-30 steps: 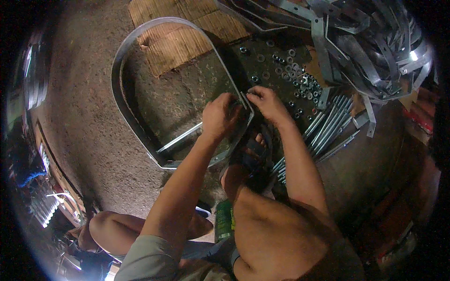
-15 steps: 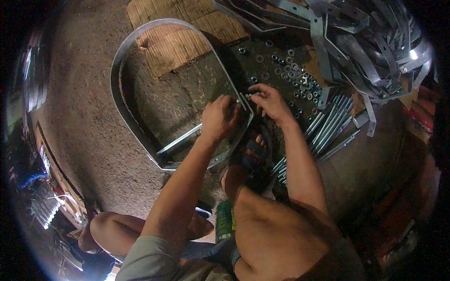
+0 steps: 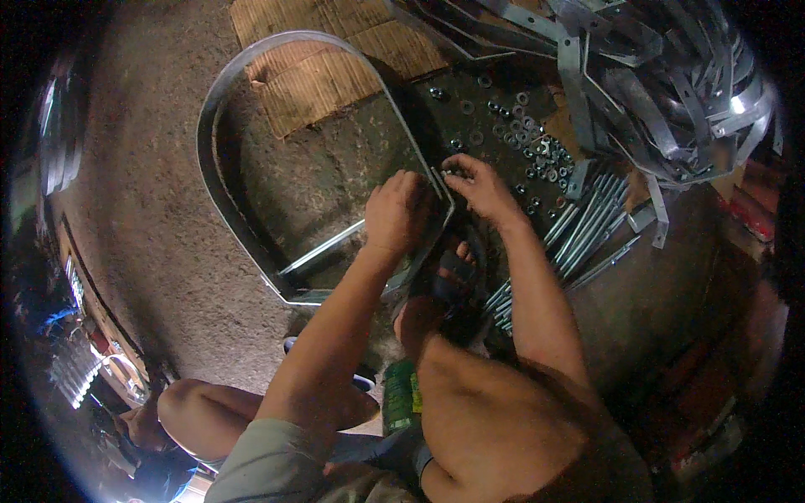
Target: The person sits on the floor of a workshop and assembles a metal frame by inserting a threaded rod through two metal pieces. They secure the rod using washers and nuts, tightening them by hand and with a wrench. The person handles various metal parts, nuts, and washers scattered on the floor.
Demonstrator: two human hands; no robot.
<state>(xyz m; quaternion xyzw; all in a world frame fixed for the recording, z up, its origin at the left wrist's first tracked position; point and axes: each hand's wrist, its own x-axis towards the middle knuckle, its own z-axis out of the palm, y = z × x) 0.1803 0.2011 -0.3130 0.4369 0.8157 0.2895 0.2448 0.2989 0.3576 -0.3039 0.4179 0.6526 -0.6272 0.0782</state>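
— Pinching is what we see: our left hand (image 3: 401,210) is curled over the right leg of the bent metal strap (image 3: 220,126), fingers closed on its edge, just right of the frame's middle.
— And our right hand (image 3: 480,186)?
— Fingertips pressed together on something small at that same edge, likely a nut or washer, though we cannot tell which.
— So which step are we at?
— We judge we are fitting a fastener onto the strap's end; next calls for holding the strap steady while the small piece is seated or turned.
— What lies around?
— Loose nuts and washers (image 3: 527,134) scattered just above the right hand, threaded rods (image 3: 587,230) to its right, a heap of metal strips (image 3: 671,84) at upper right, and cardboard (image 3: 335,59) at top centre.
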